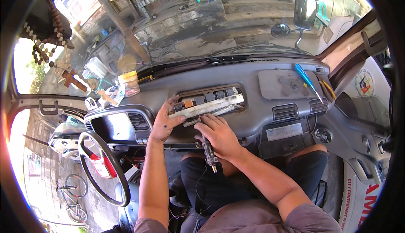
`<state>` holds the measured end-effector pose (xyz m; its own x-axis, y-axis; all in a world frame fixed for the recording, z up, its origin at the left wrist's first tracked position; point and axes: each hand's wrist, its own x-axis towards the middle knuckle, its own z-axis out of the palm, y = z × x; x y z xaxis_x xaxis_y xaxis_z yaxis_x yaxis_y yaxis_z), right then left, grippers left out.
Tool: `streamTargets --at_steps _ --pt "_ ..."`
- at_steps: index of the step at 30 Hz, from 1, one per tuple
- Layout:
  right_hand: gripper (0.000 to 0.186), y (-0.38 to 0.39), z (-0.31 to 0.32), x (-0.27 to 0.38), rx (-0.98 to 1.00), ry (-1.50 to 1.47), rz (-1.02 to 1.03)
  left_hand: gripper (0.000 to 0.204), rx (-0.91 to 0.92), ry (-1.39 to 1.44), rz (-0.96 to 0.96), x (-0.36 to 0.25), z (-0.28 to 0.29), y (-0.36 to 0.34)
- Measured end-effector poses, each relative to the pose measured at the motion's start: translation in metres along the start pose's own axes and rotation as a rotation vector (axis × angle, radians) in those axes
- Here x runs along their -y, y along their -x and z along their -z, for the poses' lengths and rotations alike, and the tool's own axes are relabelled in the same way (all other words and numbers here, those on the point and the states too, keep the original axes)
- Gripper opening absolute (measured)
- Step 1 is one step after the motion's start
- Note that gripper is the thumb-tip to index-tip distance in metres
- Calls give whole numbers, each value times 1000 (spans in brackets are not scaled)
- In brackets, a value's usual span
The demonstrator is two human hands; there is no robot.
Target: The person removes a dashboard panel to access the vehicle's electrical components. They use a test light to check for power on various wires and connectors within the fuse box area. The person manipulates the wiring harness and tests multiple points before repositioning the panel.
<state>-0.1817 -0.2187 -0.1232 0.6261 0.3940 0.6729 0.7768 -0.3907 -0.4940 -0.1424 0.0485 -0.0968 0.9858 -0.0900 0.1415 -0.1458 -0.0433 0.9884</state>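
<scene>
My left hand (165, 121) grips the left end of a long pale strip (206, 106), thumb in front and fingers behind. The strip lies along a row of relays (188, 104), black ones and an orange one, in a dashboard opening. My right hand (219, 136) is closed round a dark cylindrical probe-like tool (209, 155). Its brass-coloured end points down toward my lap, and a thin dark wire hangs from it. The right fingertips are at the strip's lower edge; the tool's upper end is hidden by the hand.
A blue-handled screwdriver (304, 76) lies on the dashboard (249, 74) at the right. A yellow-lidded tub (129, 83) and small items stand at the left. The steering wheel (122, 186) is left of my arms, and a beaded rosary (55, 26) hangs at the upper left.
</scene>
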Motion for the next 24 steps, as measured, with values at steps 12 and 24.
streamTargets --at_steps 12,24 --pt "28 -3 5 -8 108 166 113 42 -363 -122 245 -3 -25 -19" --pt "48 -10 12 -2 60 64 55 34 -460 -332 265 -7 -32 -28"
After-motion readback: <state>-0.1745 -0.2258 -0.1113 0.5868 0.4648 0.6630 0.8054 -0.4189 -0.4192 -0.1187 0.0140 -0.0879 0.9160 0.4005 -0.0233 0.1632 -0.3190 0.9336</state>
